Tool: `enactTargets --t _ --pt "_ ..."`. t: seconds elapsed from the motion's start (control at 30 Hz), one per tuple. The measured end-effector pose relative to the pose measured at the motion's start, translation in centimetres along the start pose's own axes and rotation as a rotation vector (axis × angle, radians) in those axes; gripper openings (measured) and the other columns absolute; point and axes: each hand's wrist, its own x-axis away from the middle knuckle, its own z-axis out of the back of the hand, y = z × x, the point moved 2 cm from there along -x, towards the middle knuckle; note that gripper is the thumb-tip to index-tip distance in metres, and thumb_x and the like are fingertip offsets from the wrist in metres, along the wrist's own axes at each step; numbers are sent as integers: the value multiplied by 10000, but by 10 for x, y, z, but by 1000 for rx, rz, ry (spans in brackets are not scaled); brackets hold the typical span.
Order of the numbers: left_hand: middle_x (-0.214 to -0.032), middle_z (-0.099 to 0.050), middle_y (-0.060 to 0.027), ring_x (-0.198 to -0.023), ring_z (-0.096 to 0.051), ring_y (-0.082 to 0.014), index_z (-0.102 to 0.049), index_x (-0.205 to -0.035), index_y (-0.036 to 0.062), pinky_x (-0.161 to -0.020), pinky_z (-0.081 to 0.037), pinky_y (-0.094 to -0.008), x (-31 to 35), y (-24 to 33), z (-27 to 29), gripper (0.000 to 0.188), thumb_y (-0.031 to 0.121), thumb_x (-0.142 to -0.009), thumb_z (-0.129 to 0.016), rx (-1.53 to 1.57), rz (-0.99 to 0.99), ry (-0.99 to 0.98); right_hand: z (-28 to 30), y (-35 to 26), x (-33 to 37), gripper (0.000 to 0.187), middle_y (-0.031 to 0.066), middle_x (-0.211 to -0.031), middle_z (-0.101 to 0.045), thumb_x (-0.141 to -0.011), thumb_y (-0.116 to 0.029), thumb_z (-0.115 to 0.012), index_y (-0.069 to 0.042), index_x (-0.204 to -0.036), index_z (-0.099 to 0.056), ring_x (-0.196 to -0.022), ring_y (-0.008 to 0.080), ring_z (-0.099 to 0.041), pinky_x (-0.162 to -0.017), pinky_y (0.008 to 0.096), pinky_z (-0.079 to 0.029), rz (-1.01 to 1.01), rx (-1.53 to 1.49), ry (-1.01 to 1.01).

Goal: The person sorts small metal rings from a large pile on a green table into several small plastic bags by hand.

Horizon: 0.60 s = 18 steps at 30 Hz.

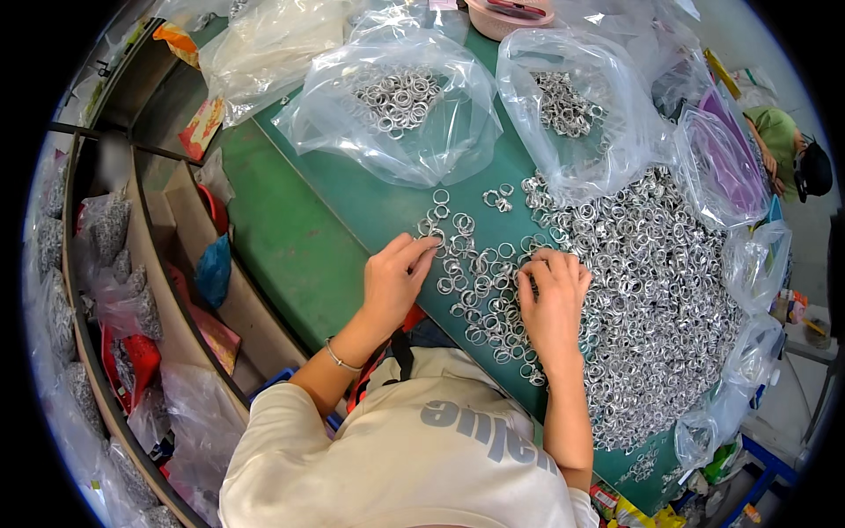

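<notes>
A large heap of silver metal rings [651, 308] covers the right part of the green table. Thinner loose rings [482, 290] spread leftward from it, between my two hands. My left hand [393, 280] is at the left edge of these loose rings, thumb and fingertips pinched on a ring [437, 236]. At the heap's left side rests my right hand [556, 295], its fingers bent down among the rings. What its fingertips hold, if anything, is hidden. A few rings [498, 198] lie in a small group just beyond the hands.
Two open clear plastic bags with rings, a left bag [317, 106] and a right bag [528, 97], stand beyond my hands. A pink basin [497, 22] sits at the far edge. Shelves with bagged goods [114, 264] line the left. Another person [779, 145] is at far right.
</notes>
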Motion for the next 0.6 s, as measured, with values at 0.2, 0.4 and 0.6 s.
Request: enactTargets --t 0.2,0.4,0.6 --pt "-691 -504 -68 -539 -540 -234 -674 -938 92 -510 -434 -343 -2 4 0 159 46 -787 -658 -25 -14 -16 -9 -9 -2 193 75 -993 -562 -759 -90 -675 -34 -934 -617 -926 261 -502 -848 406 -344 47 -80 74" --pt "-737 -535 -68 -567 -569 -247 -667 -964 96 -521 -449 -349 -6 11 -1 180 41 -794 -644 -12 -29 -26 -38 -25 -19 163 75 -1018 -568 -756 -143 -688 -37 -856 -614 -942 253 -501 -823 409 -344 120 -69 -56" --pt "-745 -535 -61 -564 -558 -232 -675 -942 88 -515 -443 -337 -6 12 4 164 58 -781 -671 -26 -48 -51 -17 -5 -15 33 116 -875 -649 -813 23 -612 4 -839 -612 -776 238 -613 -682 321 -475 -202 -804 57"
